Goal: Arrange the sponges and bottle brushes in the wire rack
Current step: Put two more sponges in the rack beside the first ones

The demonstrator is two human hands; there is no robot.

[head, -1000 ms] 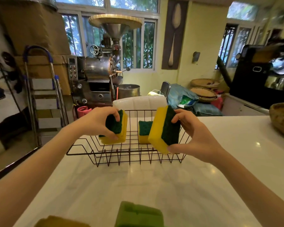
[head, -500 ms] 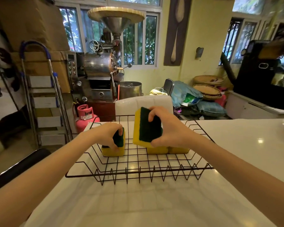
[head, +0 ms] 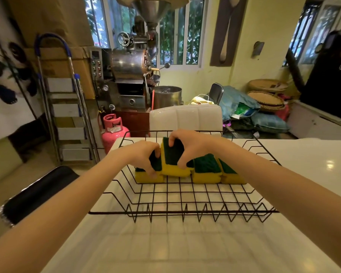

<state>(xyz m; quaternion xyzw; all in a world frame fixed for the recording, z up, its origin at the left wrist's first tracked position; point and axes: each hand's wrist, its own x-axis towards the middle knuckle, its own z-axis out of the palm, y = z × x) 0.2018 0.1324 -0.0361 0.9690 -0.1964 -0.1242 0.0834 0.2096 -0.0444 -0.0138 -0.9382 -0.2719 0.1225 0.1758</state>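
Both my hands are down in the rack point(head: 177, 211), a black wire basket sitting on the white table point(head: 185, 249). Inside it, along the far half, there's a row of four sponges, yellow with dark green scrub faces, packed side by side and touching.

My left hand point(head: 144, 154) is on the leftmost sponge point(head: 146, 177); my fingers point(head: 151, 172) are clamped on it, thumb down over its near yellow edge, the other fingers curled over the green top. That sponge sits lowest in the row, its yellow base on the wire floor.

My right hand point(head: 191, 144) has the second sponge point(head: 173, 164), fingers closed on it from above: fingertips hooked over the top far edge, thumb pressed on the green face near its right side. This sponge stands tilted, green face toward me, taller than its neighbours, its lower yellow edge tucked against the leftmost sponge and the next one.

To the right, the third sponge point(head: 206, 170) leans the same way, green face up and toward me, nobody touching it. The fourth sponge point(head: 231, 174) is just beside it, partly behind my right forearm, so I see only its green corner and yellow front.

The near half of the rack holds nothing but bare grid, with the zigzag wire along the front rim. No brushes in the rack.

Beyond the table's far edge, a white chair back point(head: 185, 117) stands just behind the rack.
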